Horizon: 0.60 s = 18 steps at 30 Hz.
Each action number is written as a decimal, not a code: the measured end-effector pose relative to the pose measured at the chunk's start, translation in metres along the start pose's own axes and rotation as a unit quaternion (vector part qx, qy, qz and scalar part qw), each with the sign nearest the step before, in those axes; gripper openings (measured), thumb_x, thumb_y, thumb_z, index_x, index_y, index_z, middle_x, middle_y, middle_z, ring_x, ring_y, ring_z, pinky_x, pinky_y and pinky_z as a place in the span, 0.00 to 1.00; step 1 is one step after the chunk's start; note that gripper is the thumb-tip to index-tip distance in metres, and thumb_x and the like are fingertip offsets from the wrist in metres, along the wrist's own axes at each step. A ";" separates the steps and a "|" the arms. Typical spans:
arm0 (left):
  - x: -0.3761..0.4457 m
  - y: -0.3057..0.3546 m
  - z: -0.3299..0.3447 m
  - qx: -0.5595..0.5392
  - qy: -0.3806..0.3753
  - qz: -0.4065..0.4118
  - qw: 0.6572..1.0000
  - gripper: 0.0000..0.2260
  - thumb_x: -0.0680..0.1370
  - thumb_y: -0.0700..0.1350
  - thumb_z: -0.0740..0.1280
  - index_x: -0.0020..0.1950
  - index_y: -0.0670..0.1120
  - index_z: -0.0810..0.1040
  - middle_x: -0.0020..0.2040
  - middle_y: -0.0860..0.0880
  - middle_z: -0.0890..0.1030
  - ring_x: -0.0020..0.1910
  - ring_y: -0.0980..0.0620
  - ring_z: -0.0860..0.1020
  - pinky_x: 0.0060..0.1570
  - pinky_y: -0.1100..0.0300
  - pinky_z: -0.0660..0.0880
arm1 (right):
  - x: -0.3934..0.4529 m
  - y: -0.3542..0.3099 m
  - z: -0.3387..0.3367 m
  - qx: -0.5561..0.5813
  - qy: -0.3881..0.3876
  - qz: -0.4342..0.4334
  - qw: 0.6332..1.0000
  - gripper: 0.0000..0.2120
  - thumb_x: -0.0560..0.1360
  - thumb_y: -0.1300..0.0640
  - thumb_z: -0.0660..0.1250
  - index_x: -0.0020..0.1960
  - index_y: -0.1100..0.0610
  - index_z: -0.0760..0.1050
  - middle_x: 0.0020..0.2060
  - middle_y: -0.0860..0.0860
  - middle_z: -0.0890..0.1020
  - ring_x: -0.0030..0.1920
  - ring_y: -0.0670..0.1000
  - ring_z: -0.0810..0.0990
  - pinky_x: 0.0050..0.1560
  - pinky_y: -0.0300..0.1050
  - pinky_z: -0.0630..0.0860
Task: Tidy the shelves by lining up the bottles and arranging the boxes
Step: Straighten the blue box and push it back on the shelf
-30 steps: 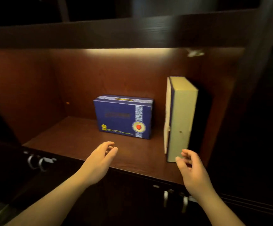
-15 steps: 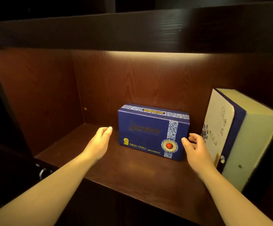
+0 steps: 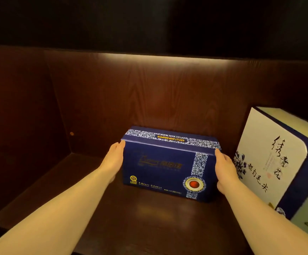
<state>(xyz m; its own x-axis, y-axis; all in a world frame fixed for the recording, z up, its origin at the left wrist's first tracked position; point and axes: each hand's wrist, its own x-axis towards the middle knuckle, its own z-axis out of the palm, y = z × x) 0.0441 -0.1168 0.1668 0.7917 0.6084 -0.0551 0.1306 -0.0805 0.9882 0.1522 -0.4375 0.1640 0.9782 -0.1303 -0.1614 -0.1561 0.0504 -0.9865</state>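
My left hand (image 3: pixel 115 159) and right hand (image 3: pixel 223 170) press flat against the two ends of the blue box (image 3: pixel 165 167), which stands mid-shelf (image 3: pixel 149 218). I judge I'm arranging boxes; next it needs a straight slide. Just right of it, the tall white box (image 3: pixel 276 162) crowds it.

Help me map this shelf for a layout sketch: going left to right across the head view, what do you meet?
Left hand → blue box → right hand → white-and-blue box, all in the wooden shelf.
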 end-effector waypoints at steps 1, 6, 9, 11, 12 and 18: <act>0.006 0.000 0.003 -0.028 -0.008 -0.014 0.999 0.18 0.82 0.62 0.54 0.66 0.55 0.71 0.60 0.55 0.79 0.50 0.59 0.75 0.46 0.60 0.67 | 0.002 0.003 0.001 0.003 -0.004 0.015 1.000 0.28 0.80 0.39 0.60 0.77 0.48 0.63 0.71 0.51 0.73 0.66 0.57 0.73 0.60 0.52 0.68; 0.021 0.000 0.014 -0.114 -0.028 -0.049 0.992 0.19 0.79 0.63 0.57 0.66 0.57 0.71 0.53 0.54 0.83 0.50 0.53 0.81 0.41 0.56 0.71 | 0.001 0.010 0.004 -0.030 0.007 -0.011 0.999 0.28 0.80 0.38 0.58 0.77 0.46 0.63 0.71 0.49 0.73 0.68 0.57 0.73 0.67 0.56 0.69; 0.022 0.003 0.013 -0.131 -0.039 -0.056 0.989 0.20 0.79 0.64 0.57 0.67 0.56 0.70 0.55 0.51 0.83 0.51 0.50 0.81 0.40 0.54 0.72 | -0.008 0.010 0.004 -0.009 0.017 -0.018 1.000 0.19 0.81 0.43 0.58 0.70 0.44 0.72 0.62 0.48 0.81 0.57 0.51 0.80 0.58 0.51 0.75; 0.019 0.003 0.007 -0.135 -0.041 -0.046 0.989 0.16 0.80 0.62 0.56 0.64 0.57 0.72 0.54 0.52 0.83 0.50 0.52 0.81 0.39 0.55 0.70 | -0.018 0.010 0.004 0.005 0.025 -0.016 1.000 0.13 0.81 0.43 0.58 0.63 0.39 0.75 0.53 0.44 0.84 0.50 0.47 0.82 0.46 0.45 0.75; 0.017 0.002 0.003 -0.136 -0.040 -0.039 0.989 0.15 0.81 0.61 0.56 0.62 0.57 0.72 0.53 0.52 0.83 0.49 0.53 0.81 0.39 0.56 0.69 | -0.024 0.010 0.005 0.012 0.028 -0.014 0.999 0.10 0.81 0.43 0.58 0.58 0.38 0.76 0.49 0.42 0.85 0.47 0.46 0.84 0.41 0.43 0.73; -0.010 -0.003 -0.036 -0.174 -0.033 -0.030 0.984 0.11 0.82 0.59 0.57 0.55 0.55 0.74 0.40 0.59 0.85 0.35 0.63 0.81 0.36 0.60 0.67 | -0.066 0.019 0.012 0.042 0.028 -0.015 0.999 0.08 0.80 0.44 0.60 0.52 0.37 0.77 0.42 0.41 0.87 0.41 0.43 0.86 0.38 0.44 0.76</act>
<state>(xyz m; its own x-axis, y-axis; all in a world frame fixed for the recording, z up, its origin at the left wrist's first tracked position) 0.0142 -0.0942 0.1695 0.8272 0.5506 -0.1120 -0.0255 0.2359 0.9714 0.0866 -0.4158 0.1565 0.9727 -0.1878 -0.1365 -0.1135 0.1283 -0.9852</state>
